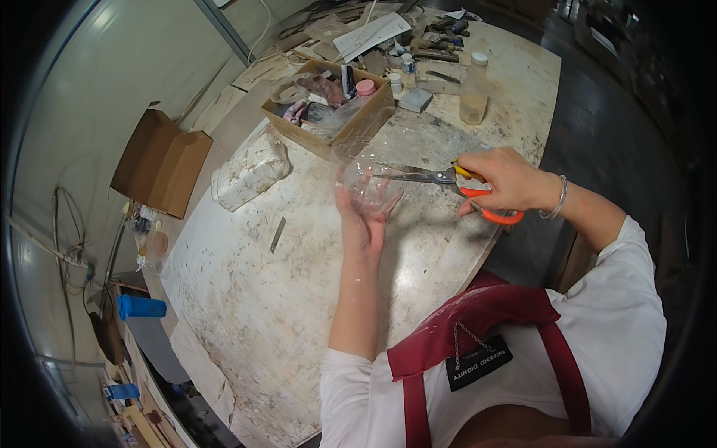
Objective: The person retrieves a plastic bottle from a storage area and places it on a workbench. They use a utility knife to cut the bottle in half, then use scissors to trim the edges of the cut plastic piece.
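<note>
My left hand [361, 225] is raised over the middle of the table, its fingers around a clear, rounded, cup-like plastic piece [382, 196]. The fingers show through its wall. In my right hand [511, 178] is a pair of scissors [429, 176] with orange and yellow handles. Its blades are slightly apart and point left, overlapping the plastic piece in view. Whether they touch its edge, I cannot tell. A small flat metal strip [277, 234] lies on the table to the left of my left forearm.
On the stained white table [246, 321] stands a cardboard box [358, 127] of odds and ends. Left of it lies a white wrapped block [250, 170]. A capped bottle [474, 89] and a grey block [415, 100] stand farther back. An open brown carton [168, 168] sits by the wall.
</note>
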Demonstrator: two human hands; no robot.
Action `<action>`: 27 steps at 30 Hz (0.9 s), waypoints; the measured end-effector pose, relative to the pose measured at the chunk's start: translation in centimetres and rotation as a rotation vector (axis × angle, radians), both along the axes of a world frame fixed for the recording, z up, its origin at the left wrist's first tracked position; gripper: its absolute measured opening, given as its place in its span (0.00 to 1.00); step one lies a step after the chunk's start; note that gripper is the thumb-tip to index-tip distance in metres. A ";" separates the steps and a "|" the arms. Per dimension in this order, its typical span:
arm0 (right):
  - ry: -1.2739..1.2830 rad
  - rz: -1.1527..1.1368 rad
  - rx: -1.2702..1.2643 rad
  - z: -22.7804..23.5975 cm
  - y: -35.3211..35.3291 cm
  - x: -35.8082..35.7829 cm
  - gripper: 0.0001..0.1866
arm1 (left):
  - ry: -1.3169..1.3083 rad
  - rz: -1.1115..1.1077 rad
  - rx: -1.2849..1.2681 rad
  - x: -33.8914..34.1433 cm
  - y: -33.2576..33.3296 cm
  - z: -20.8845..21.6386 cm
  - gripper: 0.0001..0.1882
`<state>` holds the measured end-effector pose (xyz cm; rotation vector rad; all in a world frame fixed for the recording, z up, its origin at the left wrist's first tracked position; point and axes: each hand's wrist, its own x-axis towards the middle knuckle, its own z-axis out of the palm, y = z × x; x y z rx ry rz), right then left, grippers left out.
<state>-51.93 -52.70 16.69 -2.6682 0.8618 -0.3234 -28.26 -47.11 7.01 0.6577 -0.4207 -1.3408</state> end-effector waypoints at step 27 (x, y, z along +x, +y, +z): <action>0.146 -0.016 -0.083 2.4 -0.4 0.2 0.30 | 0.097 -0.111 0.029 -2.4 -0.4 -0.4 0.36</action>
